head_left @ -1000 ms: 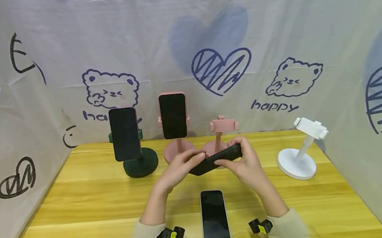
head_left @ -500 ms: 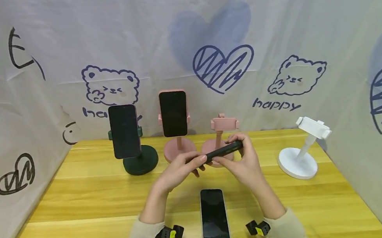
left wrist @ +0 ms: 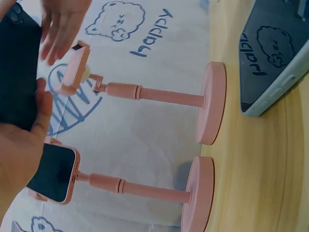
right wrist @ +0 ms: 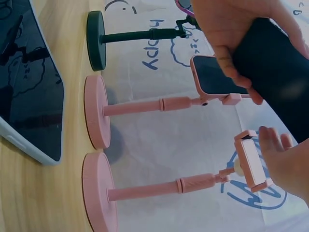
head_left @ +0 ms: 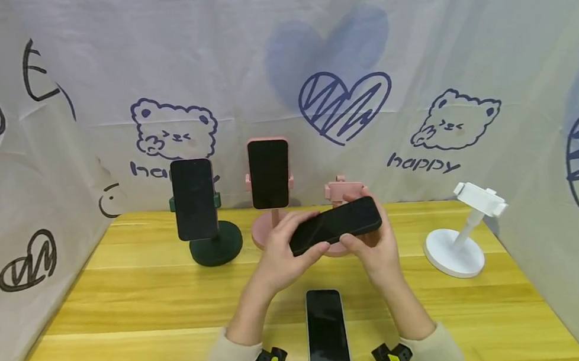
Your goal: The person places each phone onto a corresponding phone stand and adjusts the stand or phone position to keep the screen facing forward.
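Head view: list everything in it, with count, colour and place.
Table: 1, yellow wood-grain, across the foreground
Held phone: 1, black, raised above the table
Flat phone: 1, black screen, pale frame, on the table
Green stand: 1, dark green, left end of the stands
Pink stands: 2, pink, middle
White stand: 1, white, right end
Mounted phones: 2, black screens, on green and left pink stands
Cloth: count unclear, whitish with drawings, back and sides
Wrist gadgets: 2, black-yellow, one per wrist
Sleeves: 2, beige, on the forearms
Left hand: 1, bare, at held phone's left end
Right hand: 1, bare, at its right end
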{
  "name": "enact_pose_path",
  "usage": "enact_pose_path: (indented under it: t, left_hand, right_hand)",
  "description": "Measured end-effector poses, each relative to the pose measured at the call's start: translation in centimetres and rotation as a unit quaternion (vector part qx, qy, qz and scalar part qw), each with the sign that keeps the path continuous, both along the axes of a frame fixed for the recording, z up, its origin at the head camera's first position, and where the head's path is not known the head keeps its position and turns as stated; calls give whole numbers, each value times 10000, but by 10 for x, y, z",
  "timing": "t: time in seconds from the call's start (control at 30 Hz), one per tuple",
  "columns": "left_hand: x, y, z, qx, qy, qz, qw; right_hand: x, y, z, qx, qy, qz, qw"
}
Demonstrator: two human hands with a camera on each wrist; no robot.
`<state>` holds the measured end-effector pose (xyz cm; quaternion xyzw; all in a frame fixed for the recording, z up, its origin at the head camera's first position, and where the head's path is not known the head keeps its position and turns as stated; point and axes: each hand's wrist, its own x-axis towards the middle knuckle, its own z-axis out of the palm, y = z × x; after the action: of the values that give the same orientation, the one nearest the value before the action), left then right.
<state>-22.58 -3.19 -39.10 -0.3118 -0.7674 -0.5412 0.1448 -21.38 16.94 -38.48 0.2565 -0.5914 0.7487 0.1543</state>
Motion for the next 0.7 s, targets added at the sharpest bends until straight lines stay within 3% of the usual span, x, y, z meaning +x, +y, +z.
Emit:
enact_pose_path:
  t: [0.13,0.27,0.4,0.5,0.7]
  left_hand:
    - [0,5,-2,-47,391,199,9990]
    - [0,6,-3,-50,306,161,9994]
    - [2,4,-1,-151,-67,-56,9998]
    - [2,0,2,6,-513,-429,9978]
    - [-1,-9,8,517,-1241,-1211,9835]
  right_hand:
    - [2,2,0,-354,-92,68,9993]
    - [2,4,2,-557,-184,240,9980]
    - [3,7,6,-613,-225,388,9971]
    - [4,13,10,-531,-194,522,9970]
    - [3,27,15,-328,117,1211,9920]
